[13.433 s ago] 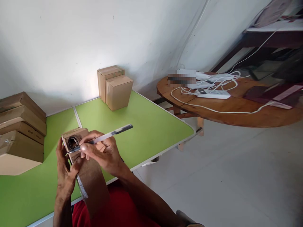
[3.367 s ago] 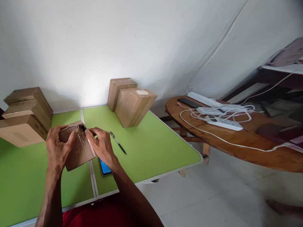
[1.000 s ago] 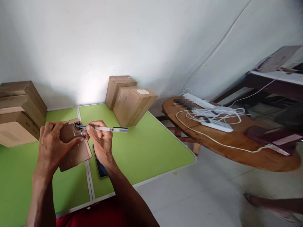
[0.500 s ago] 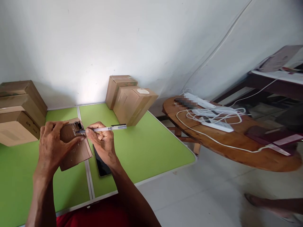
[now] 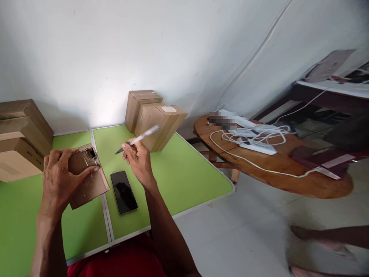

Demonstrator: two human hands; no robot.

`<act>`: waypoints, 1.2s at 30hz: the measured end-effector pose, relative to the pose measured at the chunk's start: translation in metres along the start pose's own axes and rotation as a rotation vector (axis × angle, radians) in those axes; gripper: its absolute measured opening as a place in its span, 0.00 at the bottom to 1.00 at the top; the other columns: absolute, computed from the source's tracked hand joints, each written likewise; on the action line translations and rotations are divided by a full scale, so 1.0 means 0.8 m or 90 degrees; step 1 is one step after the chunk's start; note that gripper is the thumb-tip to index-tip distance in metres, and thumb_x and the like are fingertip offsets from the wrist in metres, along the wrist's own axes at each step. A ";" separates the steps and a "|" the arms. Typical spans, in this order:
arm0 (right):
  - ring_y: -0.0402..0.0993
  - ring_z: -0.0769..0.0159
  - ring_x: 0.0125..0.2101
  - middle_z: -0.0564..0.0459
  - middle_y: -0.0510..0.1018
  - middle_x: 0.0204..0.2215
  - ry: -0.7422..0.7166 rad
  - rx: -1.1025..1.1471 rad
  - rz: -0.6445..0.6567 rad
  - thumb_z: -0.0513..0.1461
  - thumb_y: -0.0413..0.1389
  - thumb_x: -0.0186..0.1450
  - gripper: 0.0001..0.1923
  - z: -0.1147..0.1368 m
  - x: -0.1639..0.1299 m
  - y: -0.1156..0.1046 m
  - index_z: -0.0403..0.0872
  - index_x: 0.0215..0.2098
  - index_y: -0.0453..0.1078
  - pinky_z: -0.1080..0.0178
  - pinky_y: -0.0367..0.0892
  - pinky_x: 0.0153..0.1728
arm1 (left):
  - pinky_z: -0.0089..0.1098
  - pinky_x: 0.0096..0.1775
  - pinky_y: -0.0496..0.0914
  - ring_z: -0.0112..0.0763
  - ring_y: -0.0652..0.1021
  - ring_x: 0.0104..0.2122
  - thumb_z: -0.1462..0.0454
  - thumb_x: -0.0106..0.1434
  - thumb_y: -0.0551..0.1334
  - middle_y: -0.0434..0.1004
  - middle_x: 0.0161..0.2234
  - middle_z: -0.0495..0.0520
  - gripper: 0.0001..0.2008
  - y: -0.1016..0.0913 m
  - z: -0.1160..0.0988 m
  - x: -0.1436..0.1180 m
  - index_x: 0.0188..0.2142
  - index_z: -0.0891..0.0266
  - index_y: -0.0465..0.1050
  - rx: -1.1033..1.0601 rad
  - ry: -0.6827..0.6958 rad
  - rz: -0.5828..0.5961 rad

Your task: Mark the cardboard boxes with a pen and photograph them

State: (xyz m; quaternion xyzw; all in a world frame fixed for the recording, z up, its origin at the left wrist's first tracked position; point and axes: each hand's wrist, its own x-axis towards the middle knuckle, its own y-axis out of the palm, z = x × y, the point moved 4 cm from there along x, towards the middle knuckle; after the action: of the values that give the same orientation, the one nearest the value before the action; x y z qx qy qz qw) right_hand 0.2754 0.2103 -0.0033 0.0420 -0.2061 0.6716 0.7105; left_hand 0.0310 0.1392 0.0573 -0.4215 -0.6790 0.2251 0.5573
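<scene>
On the left half of the green table [image 5: 184,181], my left hand [image 5: 59,179] is closed around a worn brown case [image 5: 88,184], which looks like a flip phone cover. Its upper corner has a dark cut-out, and pale scuffs mark its face. My right hand [image 5: 138,159] pinches a clear-barrelled pen [image 5: 144,134], dark tip pointing left and down, apart from the case. A black smartphone [image 5: 123,192] lies screen up between my wrists, with neither hand touching it.
Cardboard boxes [image 5: 25,129] stand at the far left, and more cardboard boxes [image 5: 158,123] stand by the wall. A round wooden table [image 5: 288,182] to the right bears white power strips [image 5: 256,146] with tangled cable. Another person's legs [image 5: 325,236] show at lower right.
My right hand has lifted the pen off the case and moved right and slightly up, uncovering the smartphone. The pen now slants more steeply. My left hand keeps its hold on the case.
</scene>
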 end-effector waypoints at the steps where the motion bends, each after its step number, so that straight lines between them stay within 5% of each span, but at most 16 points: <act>1: 0.80 0.64 0.35 0.50 0.84 0.41 0.051 -0.156 0.060 0.48 0.54 0.83 0.11 -0.011 0.004 -0.004 0.49 0.49 0.71 0.64 0.72 0.35 | 0.60 0.58 0.77 0.64 0.78 0.55 0.45 0.65 0.76 0.78 0.54 0.65 0.27 0.000 0.001 0.000 0.58 0.54 0.82 0.000 0.005 -0.004; 4: 0.84 0.55 0.45 0.40 0.87 0.47 0.199 -0.481 0.195 0.38 0.56 0.82 0.06 -0.045 0.003 -0.020 0.45 0.50 0.75 0.60 0.70 0.43 | 0.62 0.58 0.76 0.65 0.78 0.55 0.44 0.66 0.74 0.78 0.53 0.66 0.27 0.002 0.004 0.002 0.58 0.53 0.82 0.005 0.025 -0.016; 10: 0.85 0.47 0.56 0.32 0.86 0.56 0.313 -0.601 0.271 0.37 0.55 0.83 0.11 -0.081 -0.043 -0.035 0.42 0.54 0.79 0.58 0.68 0.47 | 0.64 0.59 0.75 0.67 0.79 0.54 0.32 0.67 0.65 0.80 0.51 0.70 0.38 0.009 0.012 0.007 0.57 0.61 0.84 0.010 0.072 -0.044; 15: 0.85 0.49 0.57 0.35 0.87 0.56 0.333 -0.618 0.322 0.38 0.58 0.83 0.10 -0.080 -0.098 -0.034 0.44 0.58 0.78 0.60 0.68 0.46 | 0.64 0.60 0.74 0.68 0.78 0.56 0.27 0.67 0.59 0.80 0.51 0.70 0.43 0.008 0.009 0.009 0.57 0.61 0.83 0.020 0.056 -0.035; 24: 0.84 0.49 0.58 0.36 0.85 0.59 0.312 -0.585 0.275 0.43 0.56 0.84 0.13 -0.050 -0.138 -0.016 0.46 0.60 0.76 0.57 0.73 0.52 | 0.69 0.63 0.71 0.71 0.76 0.60 0.40 0.69 0.67 0.79 0.53 0.70 0.29 0.001 -0.001 0.008 0.58 0.55 0.79 -0.003 0.048 0.011; 28: 0.82 0.40 0.60 0.30 0.83 0.58 0.327 -0.549 0.253 0.52 0.74 0.70 0.30 -0.048 -0.156 0.019 0.41 0.59 0.77 0.51 0.77 0.56 | 0.65 0.62 0.73 0.68 0.77 0.59 0.40 0.67 0.69 0.79 0.54 0.70 0.31 0.005 0.000 0.010 0.59 0.58 0.80 0.019 0.037 -0.001; 36: 0.83 0.39 0.60 0.30 0.84 0.60 0.427 -0.466 0.215 0.49 0.82 0.55 0.43 -0.065 -0.149 0.035 0.40 0.62 0.75 0.50 0.78 0.58 | 0.63 0.62 0.74 0.69 0.76 0.60 0.38 0.69 0.68 0.78 0.55 0.73 0.36 0.009 -0.004 0.012 0.61 0.64 0.81 0.034 0.036 0.010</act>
State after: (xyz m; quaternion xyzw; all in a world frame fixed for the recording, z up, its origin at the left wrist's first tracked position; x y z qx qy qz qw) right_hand 0.2589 0.1185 -0.0987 -0.4602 -0.1925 0.6373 0.5874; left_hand 0.0359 0.1505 0.0580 -0.4183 -0.6533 0.2355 0.5855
